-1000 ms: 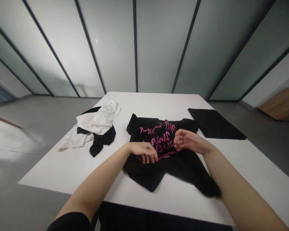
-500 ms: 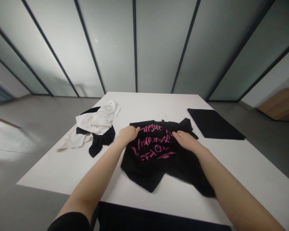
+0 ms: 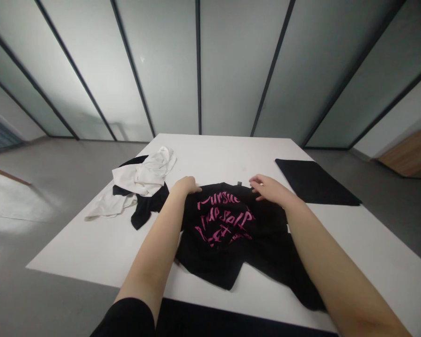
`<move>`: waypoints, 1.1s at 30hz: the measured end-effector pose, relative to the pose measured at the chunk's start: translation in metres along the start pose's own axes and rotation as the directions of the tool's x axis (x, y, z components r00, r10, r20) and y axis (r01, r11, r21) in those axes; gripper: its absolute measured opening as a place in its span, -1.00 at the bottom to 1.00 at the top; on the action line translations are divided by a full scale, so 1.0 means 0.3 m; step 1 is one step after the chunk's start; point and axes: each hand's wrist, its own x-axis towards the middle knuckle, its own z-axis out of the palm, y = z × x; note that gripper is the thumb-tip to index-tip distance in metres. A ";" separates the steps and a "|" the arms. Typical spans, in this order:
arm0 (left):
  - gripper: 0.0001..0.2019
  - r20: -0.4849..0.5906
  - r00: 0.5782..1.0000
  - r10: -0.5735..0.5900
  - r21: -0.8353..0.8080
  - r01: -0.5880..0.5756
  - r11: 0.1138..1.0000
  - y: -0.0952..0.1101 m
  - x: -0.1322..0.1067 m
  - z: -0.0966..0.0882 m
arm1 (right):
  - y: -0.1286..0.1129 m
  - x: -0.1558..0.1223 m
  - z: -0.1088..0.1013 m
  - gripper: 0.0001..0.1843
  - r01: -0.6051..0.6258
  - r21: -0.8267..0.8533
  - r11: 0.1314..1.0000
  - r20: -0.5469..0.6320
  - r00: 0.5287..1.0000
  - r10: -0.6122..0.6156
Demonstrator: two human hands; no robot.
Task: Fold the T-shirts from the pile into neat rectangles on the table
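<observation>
A black T-shirt (image 3: 214, 262) with pink lettering lies on the white table before me, its far edge and a small label lying away from me. At its far left corner my left hand (image 3: 185, 185) is closed on the cloth, thumb and fingers pinched together. My right hand (image 3: 269, 189) is over the far right part of the shirt. Its fingers are apart and somewhat bent, with no cloth visibly gripped. The shirt's lower right part stretches toward my right forearm, which hides some of it.
On the white table (image 3: 210, 154), a loose heap of white clothes (image 3: 143, 175) and black cloth (image 3: 145, 210) lies at the left. A flat, folded black cloth (image 3: 315, 182) lies at the right. Frosted glass panels (image 3: 231, 70) stand behind the table.
My right hand has let go of the shirt's printed front and moved toward its far edge, fingers opening. The shirt has shifted slightly toward me, and its lettering lies less bunched.
</observation>
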 end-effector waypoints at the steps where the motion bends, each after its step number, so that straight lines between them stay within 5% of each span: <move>1: -0.41 0.018 1.000 -0.003 0.003 0.003 1.000 0.000 0.000 0.007 | 0.023 0.021 0.000 -0.57 -0.007 -0.059 0.998 -0.065 0.998 0.004; 6: -0.66 0.136 0.990 0.040 -0.006 -0.039 0.999 -0.020 -0.013 0.001 | 0.150 0.067 -0.036 -0.40 -0.095 -0.425 0.900 -0.035 0.996 0.088; 10: -0.74 0.164 0.983 0.086 -0.044 -0.080 0.996 -0.052 -0.019 -0.040 | 0.208 0.058 -0.104 -0.51 -0.055 -0.451 0.891 0.162 0.977 0.142; 13: -0.73 0.037 0.997 0.074 -0.087 -0.070 0.994 -0.076 -0.025 -0.074 | 0.208 0.040 -0.142 -0.62 -0.033 -0.423 0.905 0.241 0.959 0.148; 16: -0.71 -0.247 0.969 0.027 -0.165 -0.070 0.984 -0.093 -0.038 -0.107 | 0.164 0.021 -0.155 -0.72 0.016 -0.375 0.927 -0.054 0.998 -0.039; 17: -0.70 -0.364 0.931 0.006 -0.189 -0.080 0.979 -0.097 -0.044 -0.118 | 0.142 0.015 -0.155 -0.75 0.049 -0.353 0.934 -0.224 0.965 -0.136; 19: -0.67 -0.593 0.804 -0.042 -0.218 -0.110 0.970 -0.103 -0.056 -0.138 | 0.097 0.005 -0.147 -0.79 0.136 -0.323 0.937 -0.537 0.788 -0.300; 21: -0.66 -0.740 0.668 -0.082 -0.221 -0.126 0.967 -0.107 -0.067 -0.152 | 0.062 -0.002 -0.135 -0.84 0.219 -0.313 0.924 -0.694 0.611 -0.380; 22: -0.66 -0.771 0.629 -0.097 -0.220 -0.120 0.968 -0.109 -0.072 -0.155 | 0.052 -0.002 -0.128 -0.86 0.244 -0.312 0.918 -0.714 0.577 -0.396; 24: -0.69 -0.744 0.658 -0.115 -0.219 -0.077 0.973 -0.113 -0.078 -0.152 | 0.050 0.003 -0.114 -0.90 0.252 -0.315 0.915 -0.665 0.630 -0.402; 27: -0.72 -0.500 0.854 -0.147 -0.215 0.042 0.976 -0.119 -0.081 -0.126 | 0.087 0.019 -0.092 -0.87 0.169 -0.318 0.933 -0.421 0.857 -0.298; 29: -0.76 -0.312 0.937 -0.155 -0.184 0.101 0.978 -0.120 -0.076 -0.103 | 0.120 0.028 -0.081 -0.86 0.097 -0.314 0.944 -0.217 0.961 -0.171; 33: -0.79 -0.013 0.987 -0.158 -0.399 0.140 0.906 -0.115 -0.059 -0.065 | 0.154 0.026 -0.076 -0.68 0.068 -0.275 0.959 0.001 0.997 -0.071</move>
